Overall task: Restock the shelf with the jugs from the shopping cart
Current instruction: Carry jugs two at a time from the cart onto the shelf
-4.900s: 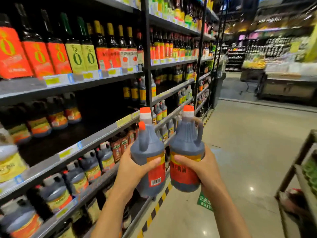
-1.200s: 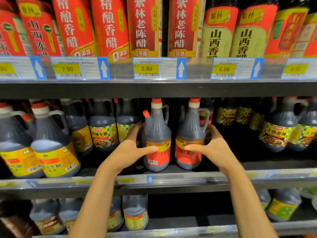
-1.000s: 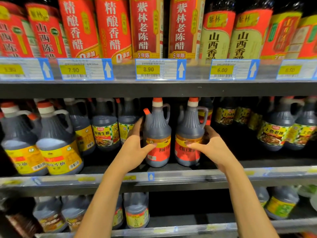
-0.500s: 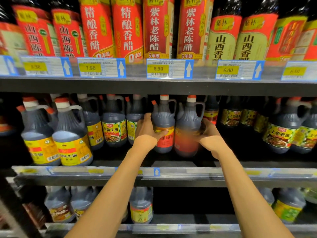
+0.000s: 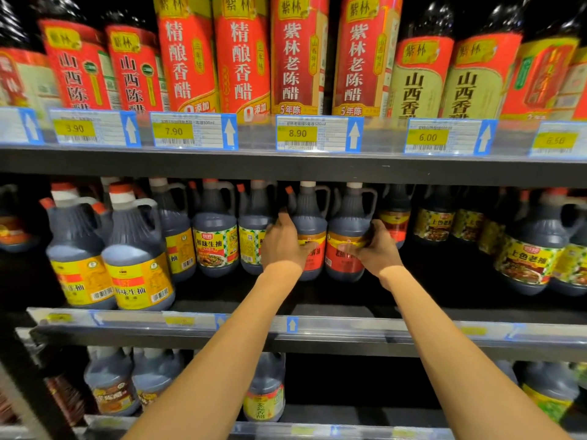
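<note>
The left hand (image 5: 284, 246) is curled round the left jug (image 5: 309, 217). The right hand (image 5: 374, 249) is curled round the right jug (image 5: 347, 217). Both jugs stand side by side on the middle shelf (image 5: 349, 328), far back. This looks like the putting-down step. Next, both hands should let go softly and slide out without knocking anything, then fetch more from the cart, which is out of sight.

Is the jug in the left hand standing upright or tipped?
Upright: the jug in the left hand has its neck pointing straight up.
</note>
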`<state>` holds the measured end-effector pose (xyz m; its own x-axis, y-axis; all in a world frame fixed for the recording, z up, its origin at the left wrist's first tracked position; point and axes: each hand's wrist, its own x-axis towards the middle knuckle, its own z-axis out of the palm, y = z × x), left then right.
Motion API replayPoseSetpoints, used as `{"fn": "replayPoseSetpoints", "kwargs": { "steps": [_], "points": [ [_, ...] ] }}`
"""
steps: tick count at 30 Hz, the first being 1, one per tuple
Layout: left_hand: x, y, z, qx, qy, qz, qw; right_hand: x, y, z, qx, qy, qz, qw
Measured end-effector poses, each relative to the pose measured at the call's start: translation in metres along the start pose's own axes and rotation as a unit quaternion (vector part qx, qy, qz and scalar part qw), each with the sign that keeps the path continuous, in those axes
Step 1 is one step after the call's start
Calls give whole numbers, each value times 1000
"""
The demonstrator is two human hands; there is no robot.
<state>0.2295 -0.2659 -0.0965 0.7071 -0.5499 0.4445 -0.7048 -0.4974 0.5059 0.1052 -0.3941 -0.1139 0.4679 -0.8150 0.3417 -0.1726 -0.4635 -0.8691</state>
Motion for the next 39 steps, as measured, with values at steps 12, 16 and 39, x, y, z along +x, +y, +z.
{"fn": "replayPoseSetpoints", "kwargs": {
  "steps": [12,16,39],
  "points": [
    [0,-5,-9,57,-23,33,998,-8,-7,1,6,-5,24,1000],
    [-7,-16,-8,32,-24,64,997,-27,-13,6,4,71,25,997],
    [-58,-30,-97,363,-175,163,901,-100,-68,-34,-514,-155,-22,844]
  ]
}}
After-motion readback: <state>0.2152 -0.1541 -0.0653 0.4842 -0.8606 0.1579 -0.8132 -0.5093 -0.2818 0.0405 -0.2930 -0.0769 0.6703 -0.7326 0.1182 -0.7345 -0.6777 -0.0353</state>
